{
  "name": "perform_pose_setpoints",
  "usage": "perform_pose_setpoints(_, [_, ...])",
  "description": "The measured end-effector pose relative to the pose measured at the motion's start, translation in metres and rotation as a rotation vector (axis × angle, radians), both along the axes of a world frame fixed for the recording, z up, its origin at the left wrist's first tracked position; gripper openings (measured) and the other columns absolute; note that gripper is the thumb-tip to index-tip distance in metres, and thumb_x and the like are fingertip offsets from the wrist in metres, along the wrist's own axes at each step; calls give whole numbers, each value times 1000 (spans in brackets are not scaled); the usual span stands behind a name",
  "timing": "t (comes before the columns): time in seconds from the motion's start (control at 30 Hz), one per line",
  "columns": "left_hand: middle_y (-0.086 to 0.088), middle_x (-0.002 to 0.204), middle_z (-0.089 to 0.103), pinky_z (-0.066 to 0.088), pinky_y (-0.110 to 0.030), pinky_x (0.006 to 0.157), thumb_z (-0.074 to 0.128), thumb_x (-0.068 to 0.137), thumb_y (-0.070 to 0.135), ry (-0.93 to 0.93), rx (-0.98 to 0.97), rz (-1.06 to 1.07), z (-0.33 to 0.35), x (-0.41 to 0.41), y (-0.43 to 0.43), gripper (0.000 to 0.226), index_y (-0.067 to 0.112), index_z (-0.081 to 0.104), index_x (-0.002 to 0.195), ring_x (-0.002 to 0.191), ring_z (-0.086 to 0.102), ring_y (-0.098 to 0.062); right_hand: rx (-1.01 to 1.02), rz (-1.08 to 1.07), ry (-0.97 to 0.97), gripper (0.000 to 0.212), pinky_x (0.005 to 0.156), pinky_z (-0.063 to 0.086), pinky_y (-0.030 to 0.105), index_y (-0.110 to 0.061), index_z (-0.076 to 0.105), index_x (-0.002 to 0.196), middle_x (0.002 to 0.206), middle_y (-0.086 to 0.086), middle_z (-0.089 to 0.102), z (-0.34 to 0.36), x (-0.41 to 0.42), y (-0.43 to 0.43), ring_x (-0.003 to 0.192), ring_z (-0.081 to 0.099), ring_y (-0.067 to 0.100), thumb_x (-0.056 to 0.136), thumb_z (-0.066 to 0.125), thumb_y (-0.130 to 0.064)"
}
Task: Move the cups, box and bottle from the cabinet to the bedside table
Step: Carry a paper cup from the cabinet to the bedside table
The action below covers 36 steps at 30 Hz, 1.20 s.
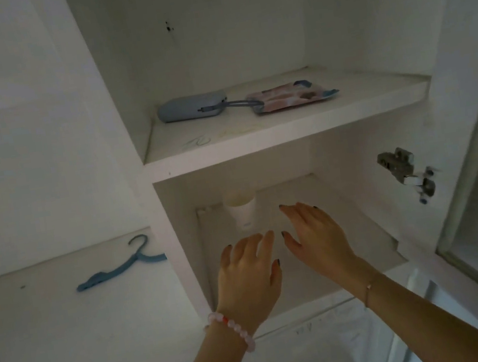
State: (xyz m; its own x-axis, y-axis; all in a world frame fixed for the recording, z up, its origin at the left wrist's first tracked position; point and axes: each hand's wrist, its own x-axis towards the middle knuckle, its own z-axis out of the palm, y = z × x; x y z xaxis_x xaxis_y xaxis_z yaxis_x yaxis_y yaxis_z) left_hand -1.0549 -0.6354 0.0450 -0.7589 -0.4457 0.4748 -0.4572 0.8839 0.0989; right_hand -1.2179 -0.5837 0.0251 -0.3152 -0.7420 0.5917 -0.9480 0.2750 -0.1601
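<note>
In the head view, a white cup point(241, 211) stands upright in the back left corner of the lower cabinet shelf point(350, 226). The left hand point(247, 275) and the right hand point(317, 237) reach in near the front edge, with fingers straight and spread, holding nothing. The upper shelf point(255, 135) carries a blue pouch point(192, 107).

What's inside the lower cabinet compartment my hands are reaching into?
One white cup stands at the back left. The left hand and right hand cover part of the shelf floor, so anything beneath them is hidden.
</note>
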Motion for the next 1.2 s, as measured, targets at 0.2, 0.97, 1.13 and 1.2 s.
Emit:
perform_pose_setpoints(0.2, [-2,103,68,55,-40,78,41,81,32,-16,39,96,-12,2,-3,44,15,57,119,88,67,-20,127,91,-272,64,101,36,35,-9,31,141,139,13,44,-9,-14,-39,126,43,26,88,57,-34])
perform_pose_setpoints(0.97, [-3,107,68,55,-35,78,43,82,33,38,31,135,-19,13,-8,47,12,58,122,91,66,-20,-162,245,-1168,64,77,42,22,-12,43,124,110,-4,53,-15,-9,-83,101,54,13,72,77,-24])
perform_pose_setpoints(1.13, [-3,126,59,47,-28,87,40,88,39,176,175,85,-7,10,-4,52,13,47,133,107,60,-20,-253,263,-1272,56,75,46,15,-10,47,121,114,0,57,-7,-7,-49,103,56,12,73,76,-14])
perform_pose_setpoints(1.2, [1,139,47,37,-21,95,42,93,37,270,361,29,-1,8,1,51,20,37,141,118,51,-15,-263,291,-1297,53,83,49,25,-13,50,119,117,2,60,-7,-3,-32,106,58,14,73,76,-15])
